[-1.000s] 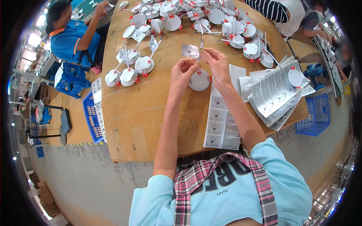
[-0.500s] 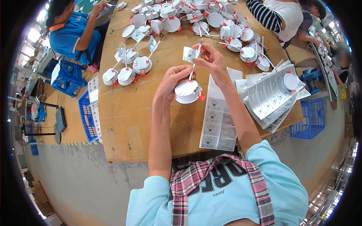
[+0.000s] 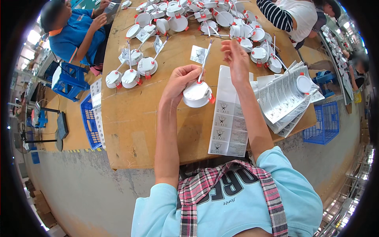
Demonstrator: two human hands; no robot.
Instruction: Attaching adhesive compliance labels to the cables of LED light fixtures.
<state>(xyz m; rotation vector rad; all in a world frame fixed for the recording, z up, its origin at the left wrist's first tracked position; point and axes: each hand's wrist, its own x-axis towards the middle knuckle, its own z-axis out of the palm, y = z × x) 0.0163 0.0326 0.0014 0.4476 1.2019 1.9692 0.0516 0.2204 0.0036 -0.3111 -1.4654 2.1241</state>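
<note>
My left hand (image 3: 182,81) is closed on a round white downlight (image 3: 196,94), gripping it near the base of its cable. Red-tipped spring clips show on its side. The white cable (image 3: 205,59) rises from the lamp, and a printed paper label (image 3: 198,54) is stuck to it like a flag. To the right of that label, my right hand (image 3: 236,59) is raised with fingers apart, touching neither lamp nor label. Below my right forearm lies a sheet of printed labels (image 3: 227,130), partly covered by the arm.
Several labelled downlights (image 3: 131,78) stand at the left, and a large heap of downlights (image 3: 205,15) fills the far side. Stacked label sheets (image 3: 282,104) lie at the right with a lamp on top. Co-workers sit on both sides; blue baskets (image 3: 321,124) flank the table (image 3: 134,138).
My right hand has let go of the label on the cable and moved right, its fingers spreading. My left hand still holds the downlight in nearly the same place.
</note>
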